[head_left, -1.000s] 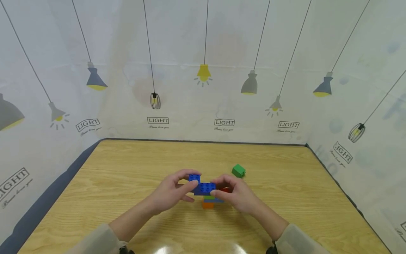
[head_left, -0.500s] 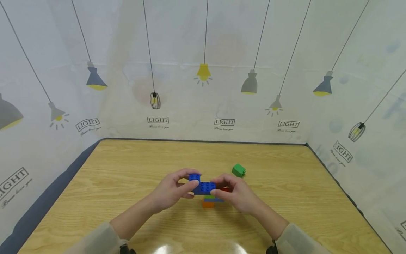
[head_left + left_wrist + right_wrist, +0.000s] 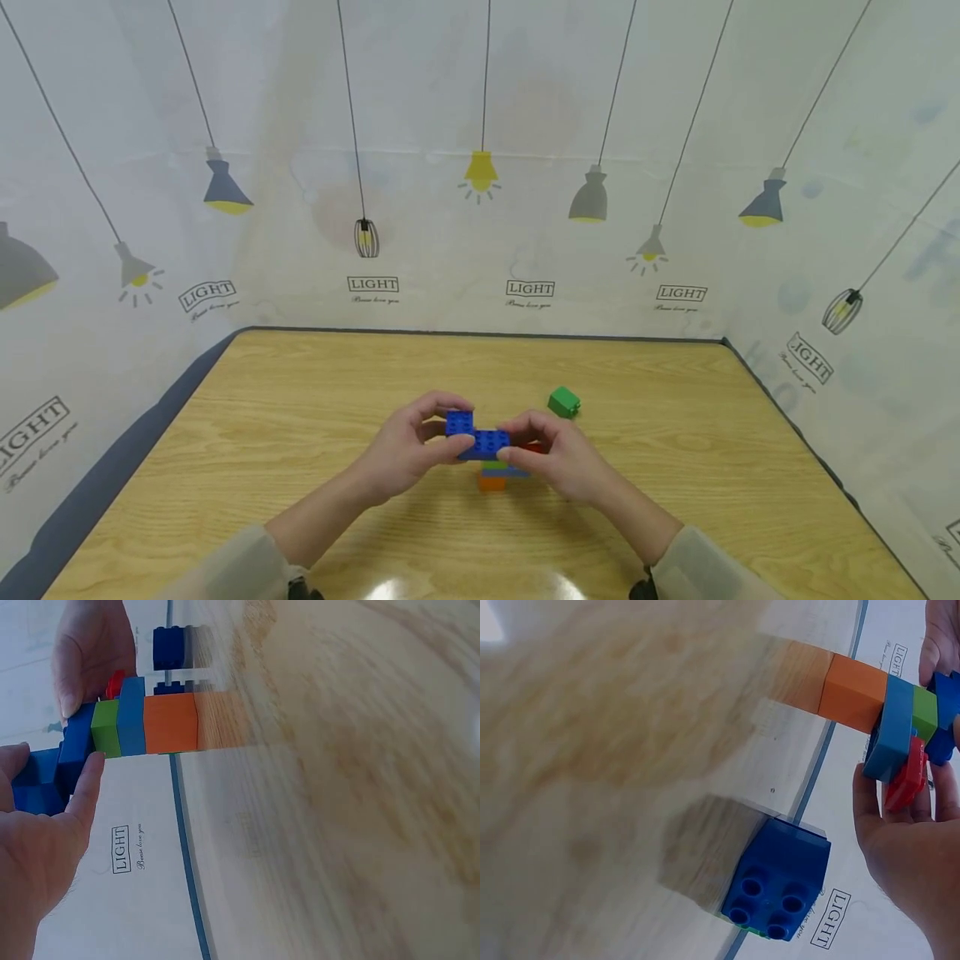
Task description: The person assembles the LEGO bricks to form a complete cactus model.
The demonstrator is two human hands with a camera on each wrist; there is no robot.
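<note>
A stack of toy building bricks stands at the table's middle. At its base is an orange brick (image 3: 853, 691), under a lighter blue brick (image 3: 894, 727) that juts to the right. A lime green brick (image 3: 106, 729) and a red brick (image 3: 907, 776) sit on that. Above the green one lies a long dark blue brick (image 3: 489, 443), with a small blue brick (image 3: 460, 422) raised on its left end. My left hand (image 3: 397, 450) holds the small blue brick between thumb and fingers. My right hand (image 3: 562, 457) pinches the long brick's right end, its other fingers beside the red brick.
A loose green brick (image 3: 564, 402) lies behind my right hand on the wooden table (image 3: 337, 358). Another loose brick, dark blue (image 3: 780, 877), lies on its side nearby, hidden by the right hand in the head view. Printed cloth walls (image 3: 420, 250) surround the table.
My left thumb has slid slightly right and down across the blue bricks, and the left fingers have lifted a little. My right hand and the stack look unmoved.
</note>
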